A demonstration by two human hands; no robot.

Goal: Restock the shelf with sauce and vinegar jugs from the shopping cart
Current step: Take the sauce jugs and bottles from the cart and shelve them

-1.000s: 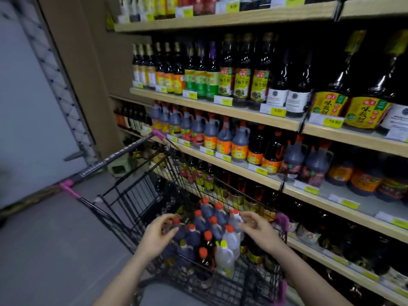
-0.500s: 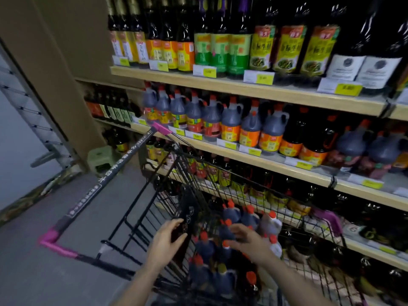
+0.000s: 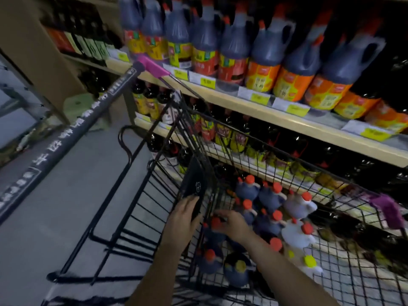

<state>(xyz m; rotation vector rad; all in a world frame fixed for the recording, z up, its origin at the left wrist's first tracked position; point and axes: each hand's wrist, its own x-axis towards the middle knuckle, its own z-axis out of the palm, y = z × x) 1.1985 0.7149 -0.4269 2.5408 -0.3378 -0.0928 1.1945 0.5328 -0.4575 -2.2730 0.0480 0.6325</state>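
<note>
The black wire shopping cart (image 3: 287, 160) stands against the shelf. In its basket lie several dark sauce jugs (image 3: 248, 189) with red caps and pale vinegar jugs (image 3: 298, 205), one with a yellow cap (image 3: 309, 261). My right hand (image 3: 234, 225) reaches down into the basket, fingers curled over the top of a dark sauce jug (image 3: 213, 234) at the near left of the pile. My left hand (image 3: 184, 217) lies with straight fingers against the black seat flap (image 3: 195, 184) of the cart. The wooden shelf (image 3: 260, 112) above carries a row of dark shelf jugs (image 3: 262, 62) with orange and red labels.
The cart's grey handle bar (image 3: 66, 138) with a pink end (image 3: 152, 67) runs diagonally at left. Lower shelves behind the cart hold dark bottles (image 3: 223, 133). A green stool (image 3: 77, 104) sits on the grey floor (image 3: 55, 217) by the brown wall.
The view has dropped and moved closer to the cart. My right hand has reached lower and leftward onto a dark jug. My left hand has stayed against the seat flap.
</note>
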